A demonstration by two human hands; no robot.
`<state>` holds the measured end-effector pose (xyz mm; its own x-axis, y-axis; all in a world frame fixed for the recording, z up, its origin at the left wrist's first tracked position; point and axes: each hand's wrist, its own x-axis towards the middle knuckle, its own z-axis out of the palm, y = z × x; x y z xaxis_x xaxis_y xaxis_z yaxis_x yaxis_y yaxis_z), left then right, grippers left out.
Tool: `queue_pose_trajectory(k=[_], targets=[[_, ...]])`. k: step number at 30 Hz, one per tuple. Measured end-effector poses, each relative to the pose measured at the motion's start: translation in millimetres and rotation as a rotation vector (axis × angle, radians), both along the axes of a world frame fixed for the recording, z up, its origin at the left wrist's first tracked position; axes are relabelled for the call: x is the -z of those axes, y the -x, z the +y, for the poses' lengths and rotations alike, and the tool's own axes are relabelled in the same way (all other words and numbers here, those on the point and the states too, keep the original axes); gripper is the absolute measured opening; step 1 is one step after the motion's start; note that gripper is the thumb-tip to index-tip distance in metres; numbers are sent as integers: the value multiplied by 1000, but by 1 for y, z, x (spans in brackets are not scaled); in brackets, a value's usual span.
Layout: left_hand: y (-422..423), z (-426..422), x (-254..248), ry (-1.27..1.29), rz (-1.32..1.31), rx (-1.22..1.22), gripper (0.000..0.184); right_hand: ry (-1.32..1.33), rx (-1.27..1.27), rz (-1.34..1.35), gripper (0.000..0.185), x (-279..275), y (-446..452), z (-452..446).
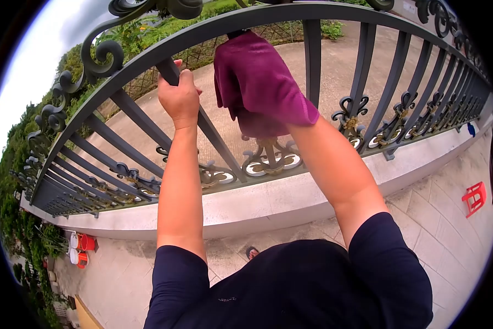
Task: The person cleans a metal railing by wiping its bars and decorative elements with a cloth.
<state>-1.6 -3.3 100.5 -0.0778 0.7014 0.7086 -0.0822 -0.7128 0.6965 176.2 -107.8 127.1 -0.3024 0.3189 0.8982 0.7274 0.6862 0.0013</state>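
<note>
My left hand [179,101] is closed around one upright bar [219,137] of a dark grey metal fence, a little below the curved top rail [202,34]. A purple cloth [260,77] covers my right hand and hangs loosely toward the lower scrollwork. Through the cloth, my right hand is wrapped at another upright, whose top shows just under the rail; the fingers themselves are hidden. Below the cloth, a scroll ornament [271,163] with gold-coloured detail sits at the fence's foot.
A pale low wall [257,211] carries the fence. On the tiled floor, red and white buckets [82,241] stand at left and a red plastic stool [474,198] at right. Scrolls [101,60] top the rail. Beyond lie paving and greenery.
</note>
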Motion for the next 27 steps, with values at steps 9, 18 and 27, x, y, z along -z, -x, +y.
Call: queue_pose_trajectory(k=[9,18,27], targets=[[0,17,6,-131,17,-134,48,241,146,166,35,13,-46,65],[-4,-7,-3,-42,-26,-2,48,6,463,43,26,-19,11,6],[-4,-2,0,-50,-48,15,42,-154,363,-66,23,-10,2,19]])
